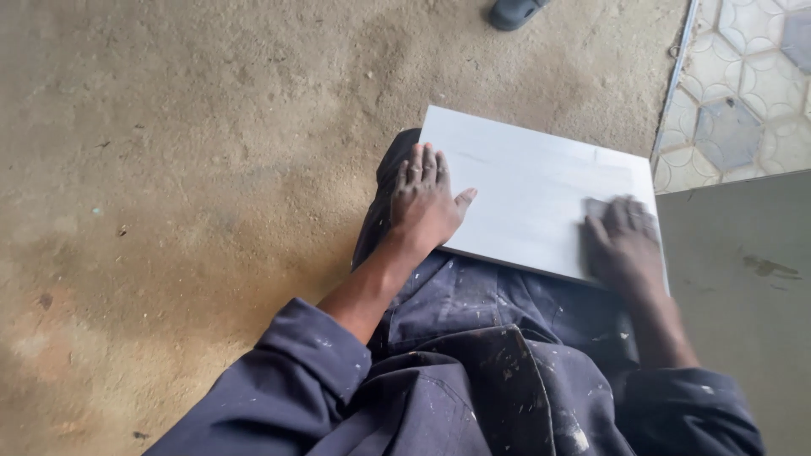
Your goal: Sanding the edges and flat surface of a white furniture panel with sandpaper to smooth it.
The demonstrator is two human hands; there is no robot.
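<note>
The left hand (425, 203) lies flat, open, on the board's (532, 190) nine-o'clock end; the right hand (623, 241), blurred, presses a pad (596, 208) at four o'clock.

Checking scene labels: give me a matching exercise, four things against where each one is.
Things:
1. left hand
2. right hand
3. white panel
4. dark shoe

Places:
A. top edge of view, on the sandy floor
B. across the person's lap
C. flat on the panel's left edge
D. on the panel's right part, blurred

Pairs: 1-C, 2-D, 3-B, 4-A
</note>
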